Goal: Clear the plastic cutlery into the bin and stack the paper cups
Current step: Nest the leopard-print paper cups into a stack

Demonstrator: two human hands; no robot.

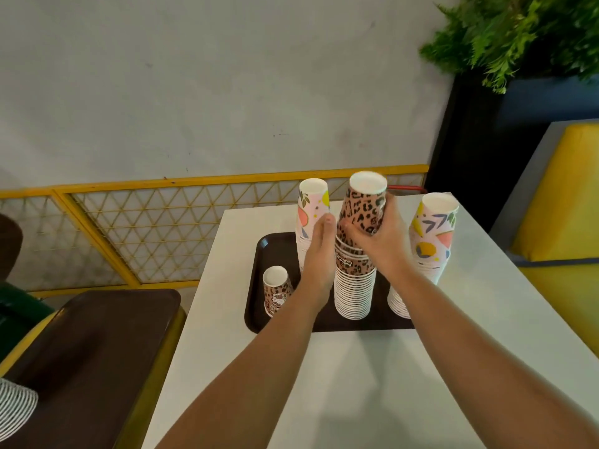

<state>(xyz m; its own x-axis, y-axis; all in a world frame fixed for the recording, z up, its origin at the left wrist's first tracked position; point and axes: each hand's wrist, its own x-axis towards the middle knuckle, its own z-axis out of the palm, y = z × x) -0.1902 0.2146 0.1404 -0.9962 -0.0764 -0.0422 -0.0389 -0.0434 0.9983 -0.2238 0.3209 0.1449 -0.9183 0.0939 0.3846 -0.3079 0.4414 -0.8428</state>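
The right hand (pixel 372 233) grips the top leopard cup (pixel 364 205) while the left hand (pixel 321 244) lies open beside the tall stack (pixel 354 286), which a skewed push could probably topple.

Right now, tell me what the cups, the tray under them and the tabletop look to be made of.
Leopard-print cup: paper, going by its matte printed wall and rolled white rims in the stack. Tray: probably moulded plastic; dark brown, rounded corners, dull sheen. Tabletop: smooth white, likely laminate, though that is uncertain.

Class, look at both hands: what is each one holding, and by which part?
The right hand grips the top leopard cup by its side wall. The left hand holds nothing.
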